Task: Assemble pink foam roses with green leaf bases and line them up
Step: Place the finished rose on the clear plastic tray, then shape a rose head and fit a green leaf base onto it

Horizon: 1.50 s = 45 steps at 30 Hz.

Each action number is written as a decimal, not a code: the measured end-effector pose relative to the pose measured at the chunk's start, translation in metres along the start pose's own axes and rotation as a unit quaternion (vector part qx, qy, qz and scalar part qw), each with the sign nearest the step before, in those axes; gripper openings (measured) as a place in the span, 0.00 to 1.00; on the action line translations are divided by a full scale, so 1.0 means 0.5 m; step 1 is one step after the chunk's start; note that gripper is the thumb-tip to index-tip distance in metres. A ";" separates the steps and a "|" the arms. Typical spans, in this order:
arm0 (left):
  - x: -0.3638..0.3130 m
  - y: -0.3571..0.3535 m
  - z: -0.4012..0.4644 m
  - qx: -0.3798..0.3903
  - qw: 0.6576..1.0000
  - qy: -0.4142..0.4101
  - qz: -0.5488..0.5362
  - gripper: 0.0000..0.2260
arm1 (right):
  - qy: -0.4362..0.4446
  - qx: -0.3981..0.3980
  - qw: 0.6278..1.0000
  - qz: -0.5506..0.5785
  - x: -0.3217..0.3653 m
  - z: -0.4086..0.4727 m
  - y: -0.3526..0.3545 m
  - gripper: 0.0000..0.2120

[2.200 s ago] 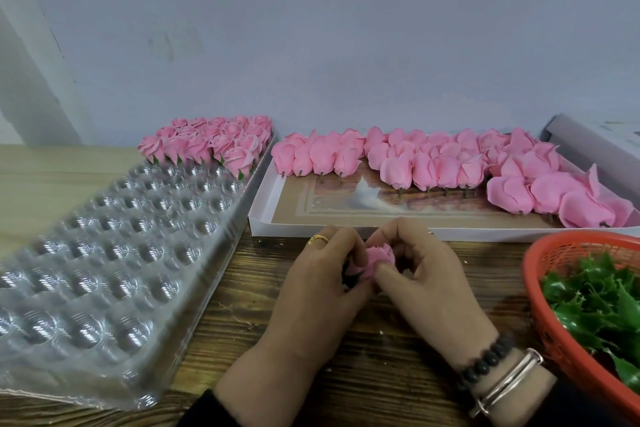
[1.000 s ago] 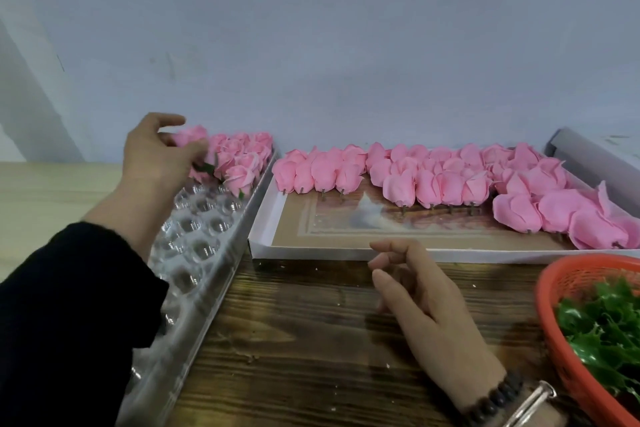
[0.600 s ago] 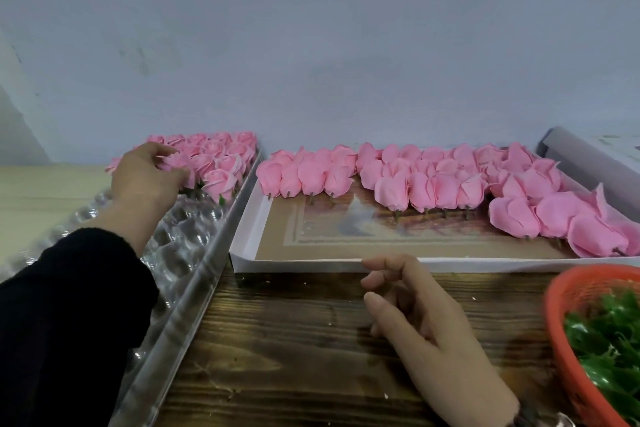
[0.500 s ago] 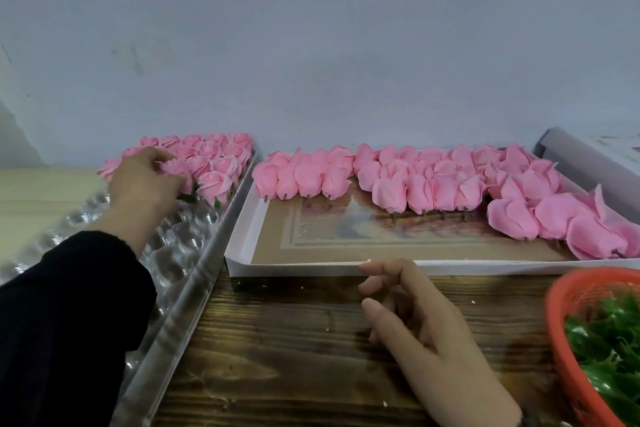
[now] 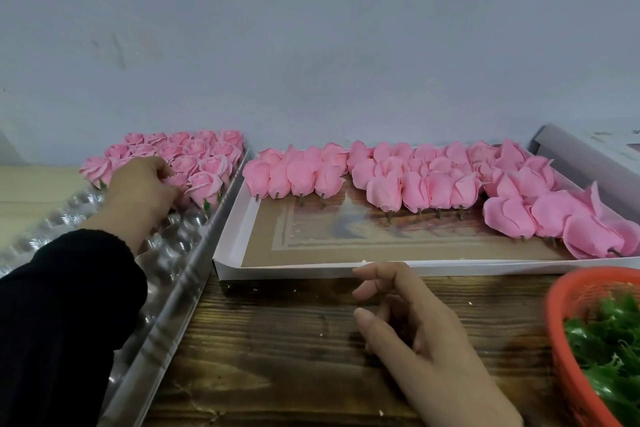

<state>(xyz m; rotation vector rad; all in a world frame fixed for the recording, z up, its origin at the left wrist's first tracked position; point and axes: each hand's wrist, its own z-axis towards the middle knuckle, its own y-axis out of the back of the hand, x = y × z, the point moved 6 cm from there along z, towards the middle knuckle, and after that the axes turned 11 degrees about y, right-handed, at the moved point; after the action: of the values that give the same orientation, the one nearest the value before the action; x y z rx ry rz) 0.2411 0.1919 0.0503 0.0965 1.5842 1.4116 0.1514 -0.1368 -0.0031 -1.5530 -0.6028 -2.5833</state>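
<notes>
Grey wall fills the upper frame. At left, a rose (image 5: 175,181) is pinched by the left hand (image 5: 140,192) among roses in the clear tray (image 5: 180,274). Centre-low, the right hand (image 5: 420,333) rests loosely curled, empty, on the worktop (image 5: 277,350).

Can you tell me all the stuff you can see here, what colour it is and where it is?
Finished roses: many, pink with green bases, far end of the clear tray.
Clear tray: one, see-through, on the left.
Rose heads: many, pink, lying in the white box.
White box: one, middle back.
Basket: one, orange, front right.
Leaf bases: many, green, in the basket.
Table: brown wood.
Left hand: at the finished roses, black sleeve.
Right hand: empty, above the table.
</notes>
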 end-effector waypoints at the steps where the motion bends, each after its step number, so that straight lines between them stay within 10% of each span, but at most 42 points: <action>1: 0.000 -0.001 -0.003 -0.003 1.000 -0.001 0.000 0.08 | -0.001 0.002 1.000 -0.001 0.000 0.000 0.000 0.18; 14: -0.019 0.028 -0.042 0.025 0.993 -0.035 0.107 0.26 | 0.007 0.013 1.000 -0.024 -0.001 0.003 -0.001 0.18; 18: -0.103 0.073 -0.098 -0.132 0.978 -0.160 -0.007 0.07 | 0.013 0.016 0.999 -0.030 0.000 0.001 0.000 0.17; 30: -0.304 -0.284 -0.274 0.218 0.956 -0.083 -0.177 0.09 | 0.002 -0.035 0.999 0.010 -0.011 0.009 0.018 0.13; 34: -0.340 -0.326 -0.270 0.236 0.960 -0.087 -0.122 0.23 | -0.003 -0.081 0.997 0.015 -0.020 0.010 0.031 0.12; 45: -0.319 -0.293 -0.268 0.213 0.936 -0.030 -0.277 0.09 | -0.019 -0.097 0.995 0.009 -0.032 0.008 0.035 0.16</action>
<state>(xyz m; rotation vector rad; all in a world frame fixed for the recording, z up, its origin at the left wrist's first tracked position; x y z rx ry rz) 0.3084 -0.0498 0.0077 -0.0496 1.6731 0.6148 0.1670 -0.1536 -0.0099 -1.6570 -0.3475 -2.6744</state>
